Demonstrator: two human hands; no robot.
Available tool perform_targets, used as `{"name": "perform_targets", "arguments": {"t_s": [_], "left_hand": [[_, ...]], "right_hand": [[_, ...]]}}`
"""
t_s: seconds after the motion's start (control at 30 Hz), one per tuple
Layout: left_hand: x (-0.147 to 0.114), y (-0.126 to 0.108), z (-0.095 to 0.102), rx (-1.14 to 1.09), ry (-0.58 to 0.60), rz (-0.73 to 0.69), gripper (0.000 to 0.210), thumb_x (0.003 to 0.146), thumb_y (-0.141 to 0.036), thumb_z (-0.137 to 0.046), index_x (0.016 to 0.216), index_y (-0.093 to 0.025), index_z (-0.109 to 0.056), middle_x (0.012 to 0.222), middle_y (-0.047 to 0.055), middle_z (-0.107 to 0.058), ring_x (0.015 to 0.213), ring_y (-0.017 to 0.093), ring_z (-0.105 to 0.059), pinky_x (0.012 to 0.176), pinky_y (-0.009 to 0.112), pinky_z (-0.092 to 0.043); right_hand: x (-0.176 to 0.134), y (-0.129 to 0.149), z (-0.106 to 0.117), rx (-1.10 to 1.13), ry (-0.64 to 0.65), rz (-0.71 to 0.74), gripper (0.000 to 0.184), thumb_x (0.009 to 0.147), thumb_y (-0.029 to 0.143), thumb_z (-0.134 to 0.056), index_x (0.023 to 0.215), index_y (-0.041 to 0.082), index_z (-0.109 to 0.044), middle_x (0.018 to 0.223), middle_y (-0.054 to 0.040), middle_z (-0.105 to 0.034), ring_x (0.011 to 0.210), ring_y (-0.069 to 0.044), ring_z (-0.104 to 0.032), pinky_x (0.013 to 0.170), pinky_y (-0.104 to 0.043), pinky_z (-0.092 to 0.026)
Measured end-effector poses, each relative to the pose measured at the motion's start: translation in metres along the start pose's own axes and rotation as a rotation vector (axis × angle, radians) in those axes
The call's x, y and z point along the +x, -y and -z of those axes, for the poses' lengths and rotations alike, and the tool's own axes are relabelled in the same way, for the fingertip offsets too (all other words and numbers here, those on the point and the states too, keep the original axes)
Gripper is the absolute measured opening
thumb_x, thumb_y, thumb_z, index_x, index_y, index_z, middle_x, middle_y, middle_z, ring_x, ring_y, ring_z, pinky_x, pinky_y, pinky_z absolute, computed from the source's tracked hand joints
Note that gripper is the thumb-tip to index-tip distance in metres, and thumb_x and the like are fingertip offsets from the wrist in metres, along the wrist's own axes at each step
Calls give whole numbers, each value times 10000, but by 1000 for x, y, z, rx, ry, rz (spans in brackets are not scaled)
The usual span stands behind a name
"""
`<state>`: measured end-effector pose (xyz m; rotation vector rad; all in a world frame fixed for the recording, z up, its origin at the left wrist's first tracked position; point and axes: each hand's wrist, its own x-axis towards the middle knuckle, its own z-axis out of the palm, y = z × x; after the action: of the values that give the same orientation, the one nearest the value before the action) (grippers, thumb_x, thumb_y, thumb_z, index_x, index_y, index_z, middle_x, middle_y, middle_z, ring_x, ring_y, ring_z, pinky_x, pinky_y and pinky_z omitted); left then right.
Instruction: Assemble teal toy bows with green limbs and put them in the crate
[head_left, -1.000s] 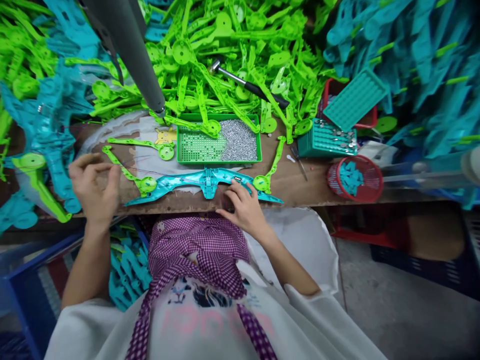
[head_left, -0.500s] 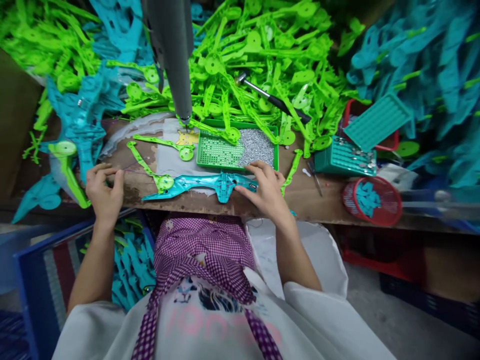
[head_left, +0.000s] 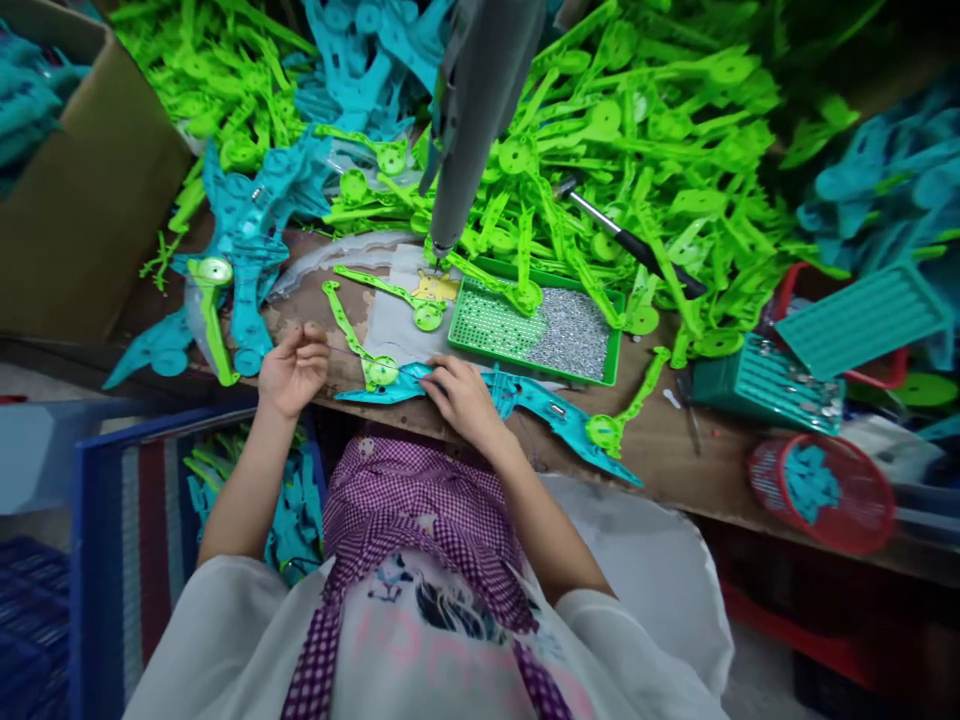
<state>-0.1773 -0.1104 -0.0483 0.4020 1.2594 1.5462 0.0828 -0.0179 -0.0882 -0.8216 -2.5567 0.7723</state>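
A long blue plastic bow-shaped piece (head_left: 566, 412) lies along the front edge of the bench, with a light-green arm (head_left: 381, 371) at its left end and another green arm (head_left: 604, 432) at its right. My right hand (head_left: 466, 405) rests over the left half of the blue piece, thumb and fingers closed on it; what lies beneath the fingertips is hidden. My left hand (head_left: 294, 370) is raised left of the piece, its fingers curled together. From them a thin dark string (head_left: 343, 349) runs toward the left green arm.
Behind the piece sits a green tray (head_left: 616, 362) of small metal parts. A grey machine arm (head_left: 480, 120) hangs above. A hammer (head_left: 611, 225) lies on heaped green parts (head_left: 675, 130). At right are a teal box (head_left: 750, 390) and a red basket (head_left: 855, 500); a cardboard box (head_left: 97, 200) is left.
My right hand has moved left along the blue piece, from its right part to its left half. My left hand has turned, its fingers curling in. The camera view has shifted left.
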Motion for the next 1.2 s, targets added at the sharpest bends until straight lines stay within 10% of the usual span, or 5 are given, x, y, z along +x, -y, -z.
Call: {"name": "perform_targets", "arguments": {"t_s": [0.33,0.63,0.9,1.1,1.2], "left_hand": [[-10,-1,14,249,112,96,455,561,-351,-906,826,-192,-572,659,-35,-583,505,69,-490,456,170,-399],[-55,17,33,693,-103,-224,452,795,-374,-706,1194,-181,-613,1202,114,-667,687,124,-636,581,237,-497],[-4,-12,1,853,-105,-568,264,825,-170,-627,1087,-186,-612,1059,35,-650,757,124,-621,700,247,-505],[-14,-6,-48,697,248,-618,158,840,-129,-608,951,-195,-517,908,-1,-579,747,102,-582,690,226,-488],[-32,1,-62,558,421,-555,114,884,-182,-583,871,-202,-472,835,-8,-538,738,102,-555,661,215,-482]], "right_hand": [[-23,-15,21,19,9,21,271,981,365,-448,884,196,-636,1131,-113,-675,1080,-226,-626,930,-410,-477],[-16,-9,18,-29,36,-72,339,1000,380,-380,869,196,-633,1100,-113,-663,992,-229,-607,868,-411,-444],[-17,-5,29,89,68,-149,290,975,377,-438,893,189,-643,1124,-120,-634,1043,-234,-617,935,-440,-487],[-10,61,49,86,-229,-69,574,923,412,-549,1448,283,-355,1430,-125,-445,1373,-268,-413,1125,-523,-390],[16,90,39,318,-22,34,688,925,503,-508,1509,275,-226,1462,-111,-433,1366,-258,-423,1094,-479,-433]]}}
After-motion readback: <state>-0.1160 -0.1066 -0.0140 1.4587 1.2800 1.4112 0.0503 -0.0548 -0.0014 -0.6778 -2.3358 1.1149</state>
